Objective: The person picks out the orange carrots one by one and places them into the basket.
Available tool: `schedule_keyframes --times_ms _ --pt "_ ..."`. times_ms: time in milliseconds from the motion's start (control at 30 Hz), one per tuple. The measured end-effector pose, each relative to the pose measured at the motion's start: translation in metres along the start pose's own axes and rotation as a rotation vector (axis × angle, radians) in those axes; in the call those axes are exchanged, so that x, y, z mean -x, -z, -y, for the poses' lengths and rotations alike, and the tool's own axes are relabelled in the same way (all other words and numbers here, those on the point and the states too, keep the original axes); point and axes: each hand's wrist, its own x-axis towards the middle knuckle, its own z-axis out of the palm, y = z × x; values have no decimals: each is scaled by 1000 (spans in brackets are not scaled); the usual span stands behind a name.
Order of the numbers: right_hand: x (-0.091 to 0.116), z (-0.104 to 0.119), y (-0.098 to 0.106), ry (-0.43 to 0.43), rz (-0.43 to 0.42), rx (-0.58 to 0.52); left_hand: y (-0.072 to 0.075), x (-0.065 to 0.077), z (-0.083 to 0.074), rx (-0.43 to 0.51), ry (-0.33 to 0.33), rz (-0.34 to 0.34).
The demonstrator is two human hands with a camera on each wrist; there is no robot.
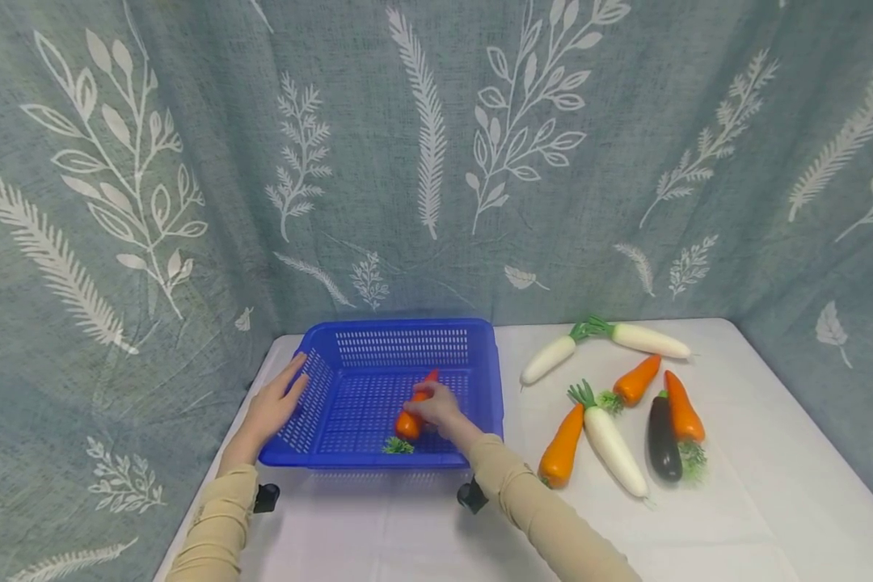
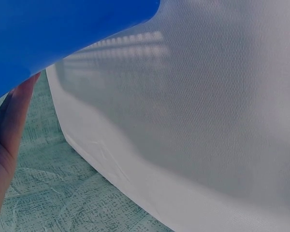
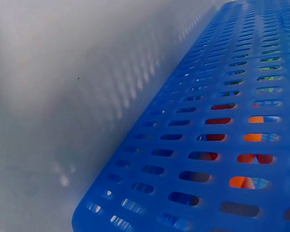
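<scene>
A blue plastic basket (image 1: 400,461) with slotted walls stands on the white-covered table. Inside it, an orange-red carrot (image 1: 408,425) with a frilly green top lies toward the front, its tip pointing to the back. My right hand (image 1: 442,408) reaches over the basket's right front corner and grips the carrot around its middle, the fingers covering part of it. Through the slots of the basket wall (image 3: 193,145), patches of orange and green show in the right wrist view. My left hand (image 1: 272,411) rests against the left rim with its fingers straight; the basket partly hides this hand (image 2: 9,130) in the left wrist view.
Right of the basket lie several vegetables: white radishes (image 1: 614,449) with green tops, carrots (image 1: 563,449), and a dark eggplant (image 1: 664,436). A patterned grey-green curtain (image 1: 407,162) hangs behind the table and down its left side.
</scene>
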Motion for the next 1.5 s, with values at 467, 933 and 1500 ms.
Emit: schedule_keyframes --times_ms 467,933,1500 --pt "21 15 1 -72 61 55 1 0 -1 -5 4 2" --pt "14 8 3 -81 252 23 0 0 1 -4 4 4" --pt "15 12 7 -173 399 -27 -3 -3 6 -3 -3 -9"
